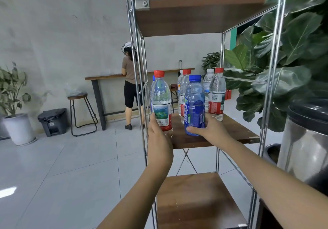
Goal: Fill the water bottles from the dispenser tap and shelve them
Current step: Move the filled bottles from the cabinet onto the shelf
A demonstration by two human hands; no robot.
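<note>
Two hands grip bottles on the middle shelf [236,131]: left hand [159,143] wraps the red-capped clear bottle [161,102] at its label, right hand [211,131] curls round the blue bottle [194,106], both upright among other bottles

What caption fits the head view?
Left hand and right hand hold a red-capped bottle and blue bottle on the middle shelf.

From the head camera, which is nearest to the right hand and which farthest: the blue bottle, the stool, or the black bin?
Measured from the right hand:
1. Blue bottle, gripped in that hand on the middle shelf.
2. Stool, far off to the left on the floor.
3. Black bin, farther left, beside the stool.
</note>
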